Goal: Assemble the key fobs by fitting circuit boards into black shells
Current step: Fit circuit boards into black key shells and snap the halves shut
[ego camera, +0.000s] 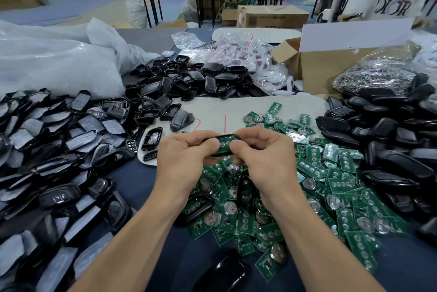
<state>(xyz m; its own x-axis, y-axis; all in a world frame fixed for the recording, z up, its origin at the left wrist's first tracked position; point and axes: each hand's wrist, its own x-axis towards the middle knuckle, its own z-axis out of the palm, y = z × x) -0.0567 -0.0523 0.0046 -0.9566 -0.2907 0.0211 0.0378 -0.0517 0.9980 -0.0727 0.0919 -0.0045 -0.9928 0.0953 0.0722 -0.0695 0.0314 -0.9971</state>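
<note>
At the centre of the view, both hands hold 1 black shell (227,136) level above the worktop (189,251), with a green circuit board (223,147) lying in its open face. The left hand (182,159) curls round the shell's 9 o'clock end and the right hand (264,157) round its 3 o'clock end. Both thumbs are bent down onto the board, and the fingers close in underneath. Only the middle strip of the board shows between the thumbs, so I cannot tell whether its ends have dropped inside the rim.

This looks like the seating step. To do it well, the 2 thumbs probably want to press evenly rather than 1 end first, or the board may tip and ride up on the rim. The fingers beneath should back the shell so that it does not flex. It would be wise to check that the round contacts face up and sit square to the shell before pushing harder.

The loose boards (314,173) lie heaped from 3 to 5 o'clock of the hands. The empty shells (201,81) are piled at 12 o'clock.
</note>
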